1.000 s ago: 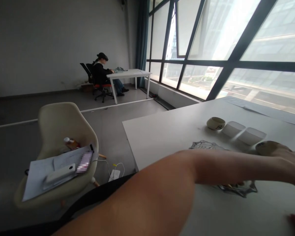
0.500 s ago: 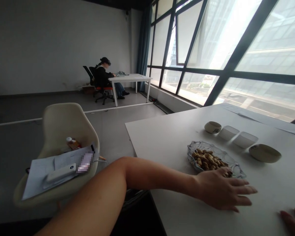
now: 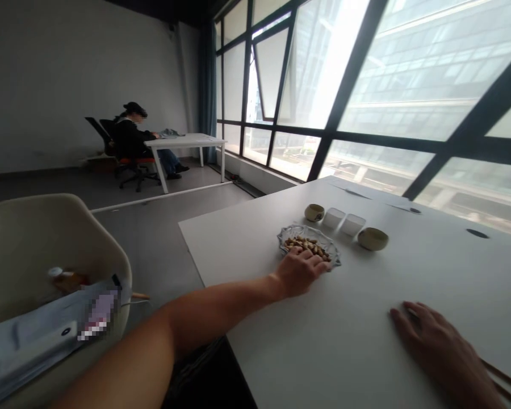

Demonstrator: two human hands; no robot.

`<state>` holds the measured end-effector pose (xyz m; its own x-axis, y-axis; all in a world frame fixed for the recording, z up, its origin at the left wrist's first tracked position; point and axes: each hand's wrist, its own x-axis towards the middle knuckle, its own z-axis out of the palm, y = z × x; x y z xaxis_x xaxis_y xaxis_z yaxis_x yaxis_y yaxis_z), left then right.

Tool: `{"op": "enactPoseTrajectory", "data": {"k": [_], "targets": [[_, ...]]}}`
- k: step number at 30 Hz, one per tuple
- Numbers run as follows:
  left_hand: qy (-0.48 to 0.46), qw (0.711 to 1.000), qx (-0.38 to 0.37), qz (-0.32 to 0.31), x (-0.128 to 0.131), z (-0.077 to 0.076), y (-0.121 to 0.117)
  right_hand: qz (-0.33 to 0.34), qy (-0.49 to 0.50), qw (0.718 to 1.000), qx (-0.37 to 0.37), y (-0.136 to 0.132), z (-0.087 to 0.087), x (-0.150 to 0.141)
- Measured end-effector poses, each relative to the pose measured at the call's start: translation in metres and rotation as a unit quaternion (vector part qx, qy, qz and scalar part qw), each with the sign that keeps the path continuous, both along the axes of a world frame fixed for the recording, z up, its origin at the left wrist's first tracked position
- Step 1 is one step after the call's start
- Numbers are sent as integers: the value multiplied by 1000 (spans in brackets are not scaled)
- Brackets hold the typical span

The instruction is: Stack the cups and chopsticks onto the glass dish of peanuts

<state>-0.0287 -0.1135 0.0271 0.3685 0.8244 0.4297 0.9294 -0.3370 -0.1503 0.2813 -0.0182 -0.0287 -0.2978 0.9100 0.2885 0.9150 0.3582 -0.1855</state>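
A clear glass plate with a scalloped rim holds a heap of unshelled peanuts. My left hand reaches over its near edge, fingers bent across the rim beside the peanuts; the thumb is hidden. Lower right, my right hand lies palm down on the white table, fingers stretched forward and apart from the plate. Two thin brown chopsticks show beside its wrist, partly hidden by the hand.
Behind the plate stand a small cup, two translucent plastic boxes and a bowl. Papers lie along the far edge. A chair stands at left. A person sits at another table.
The view has swung right and drawn back. My left hand has gone from spread fingers past the rim to fingers bent over it. More of my right hand and the chopsticks now show.
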Motion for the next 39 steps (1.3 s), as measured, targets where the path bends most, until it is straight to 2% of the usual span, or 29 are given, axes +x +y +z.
{"op": "enactPoseTrajectory", "data": {"k": [4, 10, 16, 23, 32, 39], "targets": [[-47, 999, -14, 19, -7, 1, 7, -19, -24, 1000, -5, -13, 15, -10], [-95, 992, -48, 69, -18, 2, 15, -29, -34, 999, -20, -19, 21, -12], [-108, 991, -25, 75, -33, -1, 33, -32, -39, 998, -21, -21, 26, -14], [-95, 993, -42, 55, -40, 2, 61, -34, -39, 999, -6, -21, 26, -14], [-114, 992, -49, -2, -29, -4, 73, -34, -33, 999, -12, -23, 28, -15], [-133, 991, -33, -11, -37, -7, 93, -40, -26, 999, -17, -24, 29, -15]]}}
